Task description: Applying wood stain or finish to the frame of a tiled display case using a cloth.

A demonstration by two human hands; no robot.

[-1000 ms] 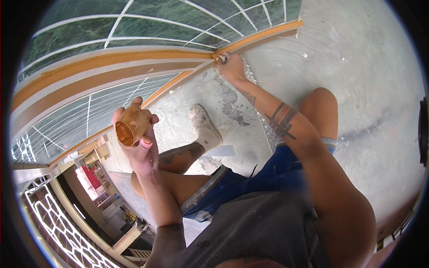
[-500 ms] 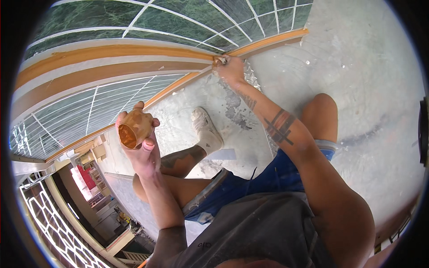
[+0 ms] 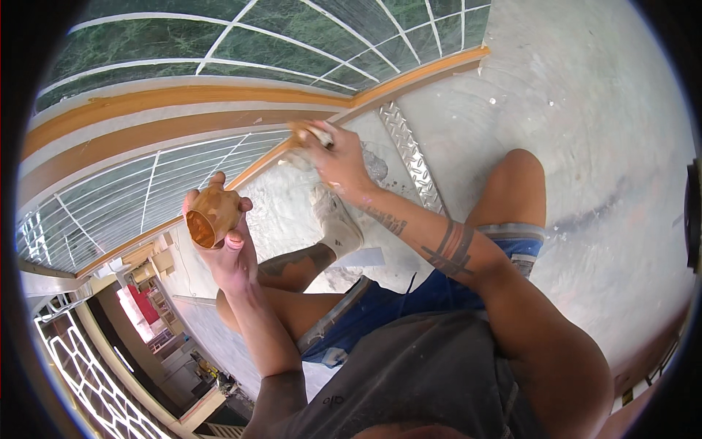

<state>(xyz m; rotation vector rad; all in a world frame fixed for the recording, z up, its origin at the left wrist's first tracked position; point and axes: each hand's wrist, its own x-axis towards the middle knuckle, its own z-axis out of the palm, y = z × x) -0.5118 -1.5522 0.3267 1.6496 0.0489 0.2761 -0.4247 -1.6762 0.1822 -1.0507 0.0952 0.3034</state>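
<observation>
My left hand point(image 3: 235, 265) grips a small cup point(image 3: 224, 208) stained orange-brown, its fingers wrapped round the sides. The cup is tilted, and orange-brown colour shows inside its mouth. In my right hand point(image 3: 344, 164) is a crumpled rag point(image 3: 308, 136), whitish with brown stains and smeared by motion. That hand is above the floor, near the low orange-brown trim point(image 3: 360, 98) at the wall's corner; whether the rag touches the trim, I cannot tell. A glossy orange-brown strip point(image 3: 183, 96) runs left from the corner, beside a duller brown band point(image 3: 183, 129).
Green tiles point(image 3: 292, 36) with white grout stand beyond the trim. A metal tread-plate strip point(image 3: 411, 150) crosses the pale, stained floor point(image 3: 585, 146). My left shoe point(image 3: 335, 216) is between my arms. At lower left are a white lattice point(image 3: 91, 366) and a doorway.
My right hand and the rag have moved left and toward me, away from the trim's corner. More of the metal strip shows. The left hand still holds the cup, nearly in place.
</observation>
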